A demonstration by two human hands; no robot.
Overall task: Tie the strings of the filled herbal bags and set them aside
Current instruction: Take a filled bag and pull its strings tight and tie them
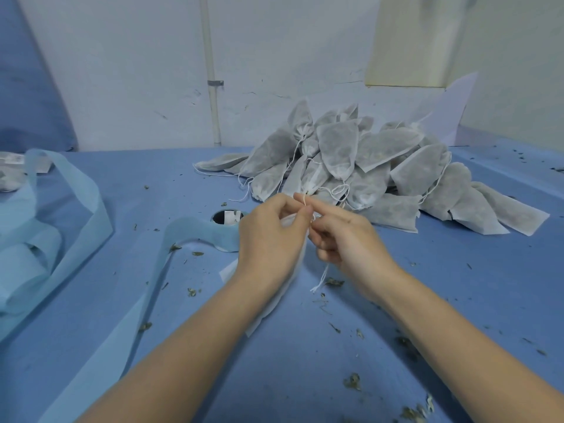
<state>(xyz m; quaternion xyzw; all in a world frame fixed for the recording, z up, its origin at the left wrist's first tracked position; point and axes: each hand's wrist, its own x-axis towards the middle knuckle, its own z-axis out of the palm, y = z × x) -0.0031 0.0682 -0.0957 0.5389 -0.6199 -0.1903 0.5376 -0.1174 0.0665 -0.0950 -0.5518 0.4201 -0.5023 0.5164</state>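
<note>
Hands knot string; bag pile behind, fabric strip left

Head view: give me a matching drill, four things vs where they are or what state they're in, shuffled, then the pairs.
Things:
1. pile of bags
2. bag in hand
3. paper strip
4. round hole

Places or states:
A. held in both hands, string pinched
B. in the table, just left of the hands
C. heaped far right, near the wall
D. looped over the table's left side

Pairs: 1-C, 2-A, 3-D, 4-B
</note>
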